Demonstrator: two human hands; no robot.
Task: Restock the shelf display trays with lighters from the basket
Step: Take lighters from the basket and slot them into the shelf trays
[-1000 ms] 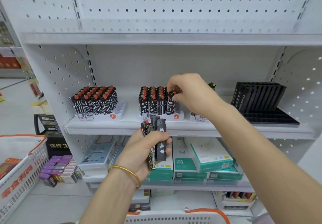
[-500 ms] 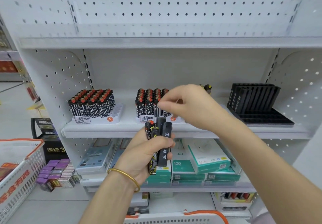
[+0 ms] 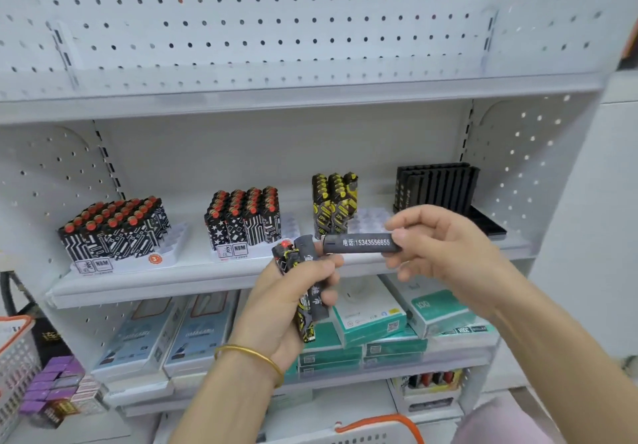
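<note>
My left hand (image 3: 286, 302) grips a small bunch of lighters (image 3: 303, 281) upright in front of the middle shelf. My right hand (image 3: 445, 250) pinches a dark grey lighter (image 3: 362, 244) with white printing, held sideways just right of the bunch. On the shelf stand three white display trays: a left tray (image 3: 172, 246) and a middle tray (image 3: 290, 227) with black-and-white red-capped lighters, and a right tray (image 3: 371, 221) with black-and-yellow lighters and bare slots. A black tray (image 3: 438, 188) sits at the far right.
A white basket with an orange rim (image 3: 383, 424) is at the bottom edge, and another basket (image 3: 15, 350) at the left. Teal and blue boxes (image 3: 373, 319) fill the shelf below. Purple packs (image 3: 55, 385) lie low on the left. Pegboard backs the shelves.
My right hand left the middle tray, came down to the bunch and now holds a dark grey lighter sideways. The view shifted left, showing the yellow lighters' tray.
</note>
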